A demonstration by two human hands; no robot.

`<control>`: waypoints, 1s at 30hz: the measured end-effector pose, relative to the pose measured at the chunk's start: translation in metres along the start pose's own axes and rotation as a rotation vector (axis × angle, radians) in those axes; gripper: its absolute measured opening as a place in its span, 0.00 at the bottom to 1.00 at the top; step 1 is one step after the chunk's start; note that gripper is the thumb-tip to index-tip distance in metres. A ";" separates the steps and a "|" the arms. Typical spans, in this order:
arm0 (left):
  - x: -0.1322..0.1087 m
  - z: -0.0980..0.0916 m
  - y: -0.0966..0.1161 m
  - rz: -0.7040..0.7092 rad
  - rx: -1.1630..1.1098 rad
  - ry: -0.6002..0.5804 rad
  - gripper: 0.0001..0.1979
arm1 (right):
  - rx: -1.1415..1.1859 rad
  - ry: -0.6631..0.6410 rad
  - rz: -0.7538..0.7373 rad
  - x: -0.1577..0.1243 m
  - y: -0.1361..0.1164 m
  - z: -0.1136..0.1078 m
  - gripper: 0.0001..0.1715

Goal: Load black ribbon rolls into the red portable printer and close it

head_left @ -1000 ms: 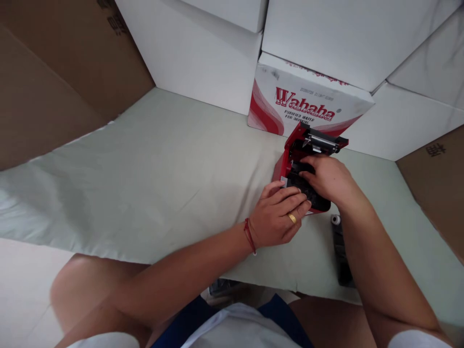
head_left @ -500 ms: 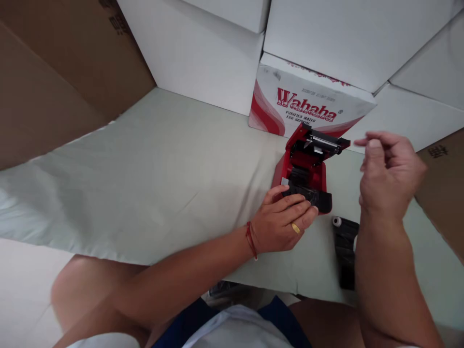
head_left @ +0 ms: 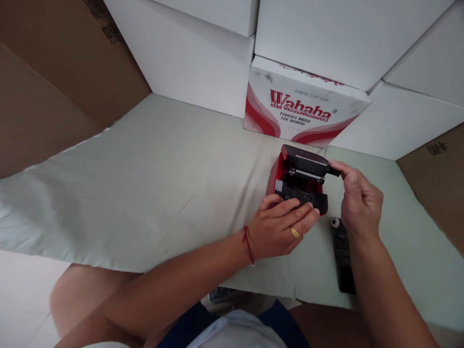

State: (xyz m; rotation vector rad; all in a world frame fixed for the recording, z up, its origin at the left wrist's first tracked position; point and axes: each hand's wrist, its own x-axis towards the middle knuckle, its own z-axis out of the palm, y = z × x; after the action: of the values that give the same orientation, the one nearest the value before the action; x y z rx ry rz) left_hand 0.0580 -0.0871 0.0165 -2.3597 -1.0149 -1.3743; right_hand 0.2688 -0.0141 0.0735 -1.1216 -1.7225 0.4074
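A small red-and-black device (head_left: 276, 170) with a hinged lid stands on the cloth-covered table, its lid partly raised. Inside, a metal bar and dark parts show. My left hand (head_left: 281, 227) grips the front edge, fingers laid over the black front piece and thumb side hidden. At the lid's right corner, my right hand (head_left: 361, 200) pinches the black lid (head_left: 310, 162) between thumb and fingers. Beside my right wrist lies a black object (head_left: 342, 251) with a white roll end; my forearm is close to it and its kind is unclear.
Behind the device stands a Wahaha water carton (head_left: 304, 108) against stacked white boxes (head_left: 203, 58). Brown cardboard (head_left: 65, 72) rises at the left, and more brown cardboard (head_left: 435, 179) at the right. A pale green cloth (head_left: 174, 179) covers the table.
My right hand has moved left and down onto the lid's corner. The lid has swung forward and down, partly covering the inside. My left hand stays on the front.
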 end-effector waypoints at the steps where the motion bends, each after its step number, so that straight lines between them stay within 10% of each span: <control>1: 0.000 0.000 0.000 -0.002 -0.008 0.005 0.19 | -0.017 -0.013 -0.036 -0.005 -0.001 -0.002 0.21; 30: 0.000 -0.004 -0.001 0.021 -0.023 0.009 0.15 | -0.284 -0.047 -0.385 -0.046 0.017 0.007 0.23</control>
State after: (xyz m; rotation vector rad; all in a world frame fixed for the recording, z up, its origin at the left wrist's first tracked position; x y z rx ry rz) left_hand 0.0548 -0.0878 0.0185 -2.3712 -0.9749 -1.3952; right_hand 0.2747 -0.0419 0.0331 -0.9486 -2.0287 -0.0524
